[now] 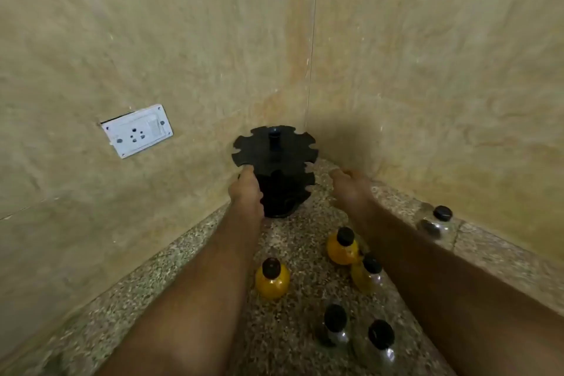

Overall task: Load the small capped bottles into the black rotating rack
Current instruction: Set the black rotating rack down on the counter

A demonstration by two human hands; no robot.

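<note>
The black rotating rack (274, 151) stands in the corner of the speckled granite counter (189, 253), with notched discs on a central post and no bottles in its slots. My left hand (246, 189) grips the rack's left side below the top disc. My right hand (351, 181) reaches to the rack's right, fingers apart, holding nothing. Small black-capped bottles stand behind my hands: yellow-filled ones (272, 279) (341, 246) (366, 273), and clear ones (334, 325) (378, 342).
Another clear capped bottle (436, 221) stands against the right wall. Beige tiled walls meet in the corner behind the rack. A white electrical socket plate (137, 131) is set in the left wall above the counter.
</note>
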